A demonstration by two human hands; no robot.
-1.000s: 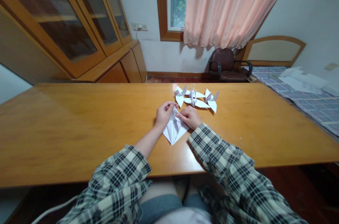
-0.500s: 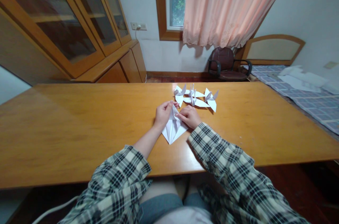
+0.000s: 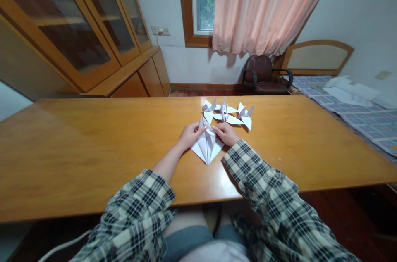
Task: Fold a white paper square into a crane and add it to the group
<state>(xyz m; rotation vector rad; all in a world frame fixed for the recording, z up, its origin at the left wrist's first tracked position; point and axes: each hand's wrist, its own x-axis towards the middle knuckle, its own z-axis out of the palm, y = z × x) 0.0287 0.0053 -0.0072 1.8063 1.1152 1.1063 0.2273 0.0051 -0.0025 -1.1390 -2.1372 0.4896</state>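
Observation:
A partly folded sheet of white origami paper (image 3: 207,146) lies on the wooden table, one corner towards me and a raised point at its far end. My left hand (image 3: 190,134) grips its left side, thumb on top of the folds. On the opposite side my right hand (image 3: 227,134) pinches the paper's edge with thumb and fingers. The undersides of the fingers are hidden beneath the paper. Just beyond my hands stand several white paper cranes (image 3: 225,118), close together with wings spread.
The long wooden table (image 3: 93,150) spans the view. Behind it are a glass-door cabinet (image 3: 83,26) at left and a brown armchair (image 3: 260,74). A bed (image 3: 344,105) with white sheets of paper on it stands at right.
My left hand has slid from the paper's far tip down to its left side, leaving the tip uncovered. The paper's near corner has swung slightly right.

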